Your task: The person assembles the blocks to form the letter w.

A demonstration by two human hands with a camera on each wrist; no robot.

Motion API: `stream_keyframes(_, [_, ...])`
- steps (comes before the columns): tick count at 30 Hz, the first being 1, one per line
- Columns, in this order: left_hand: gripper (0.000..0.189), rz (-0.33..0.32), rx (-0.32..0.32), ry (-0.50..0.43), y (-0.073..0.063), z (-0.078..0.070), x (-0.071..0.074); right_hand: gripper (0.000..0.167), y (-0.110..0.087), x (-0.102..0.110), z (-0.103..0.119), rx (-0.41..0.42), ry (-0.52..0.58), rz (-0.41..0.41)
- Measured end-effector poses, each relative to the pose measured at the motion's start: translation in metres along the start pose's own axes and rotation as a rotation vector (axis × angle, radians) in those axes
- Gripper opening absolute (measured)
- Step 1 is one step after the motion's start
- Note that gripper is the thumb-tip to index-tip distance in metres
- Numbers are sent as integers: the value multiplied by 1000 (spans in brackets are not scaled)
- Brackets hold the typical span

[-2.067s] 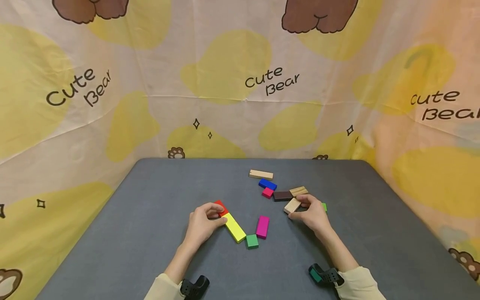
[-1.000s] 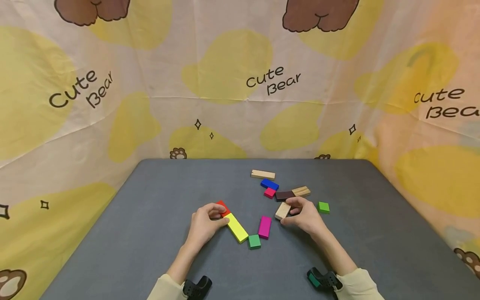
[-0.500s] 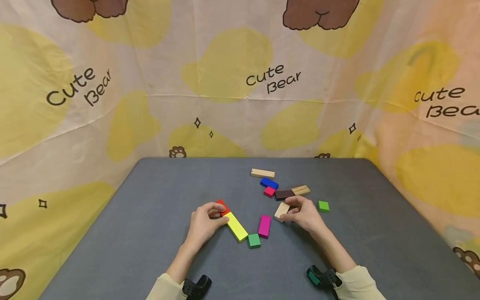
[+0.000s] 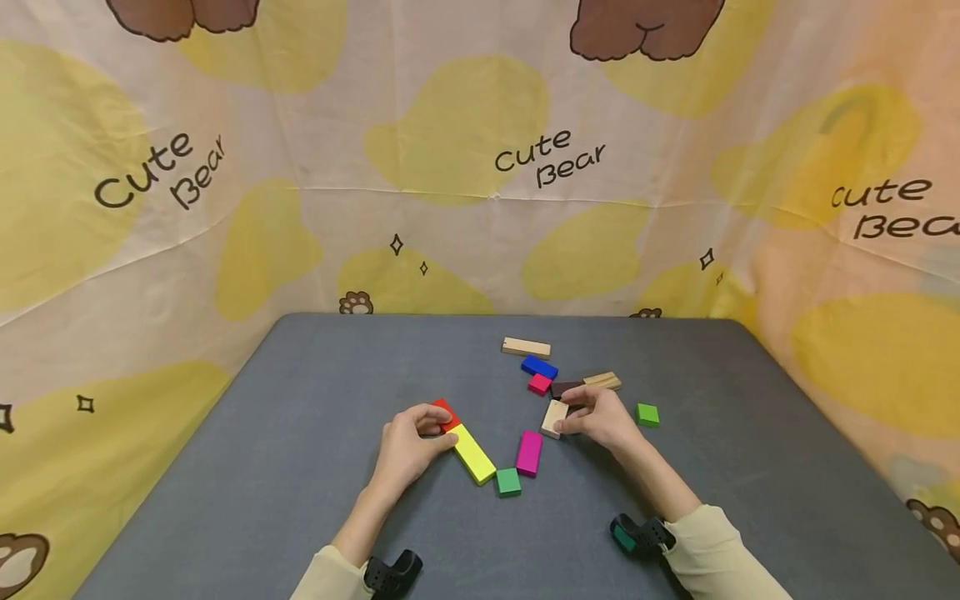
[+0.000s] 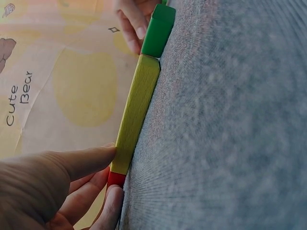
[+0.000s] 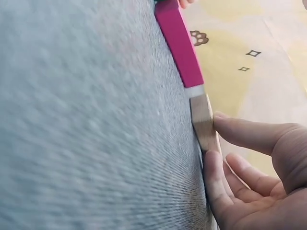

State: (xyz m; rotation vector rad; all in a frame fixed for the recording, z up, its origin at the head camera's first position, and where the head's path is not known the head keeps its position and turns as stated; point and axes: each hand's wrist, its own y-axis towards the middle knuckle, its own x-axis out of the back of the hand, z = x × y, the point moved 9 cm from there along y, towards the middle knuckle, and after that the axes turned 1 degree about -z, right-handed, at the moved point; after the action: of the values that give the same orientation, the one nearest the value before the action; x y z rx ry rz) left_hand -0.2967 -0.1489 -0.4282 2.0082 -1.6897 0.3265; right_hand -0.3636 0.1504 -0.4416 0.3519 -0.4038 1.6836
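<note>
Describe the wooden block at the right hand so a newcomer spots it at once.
On the gray table, find the person's right hand. Its fingers pinch a pale wooden block, just past the far end of the magenta block. The striped wooden block and the farthest wooden block both lie farther back, unheld.

A grey table [image 4: 300, 392] carries coloured and plain blocks [image 4: 529, 453].
</note>
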Motion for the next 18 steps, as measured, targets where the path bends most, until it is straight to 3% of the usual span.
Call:
stream_keyframes(8, [28, -7, -4, 7, 1, 0, 0, 46, 13, -7, 5, 22, -15, 42])
stream_keyframes(18, [28, -4, 4, 12, 0, -1, 0, 46, 25, -17, 6, 44, 45, 119])
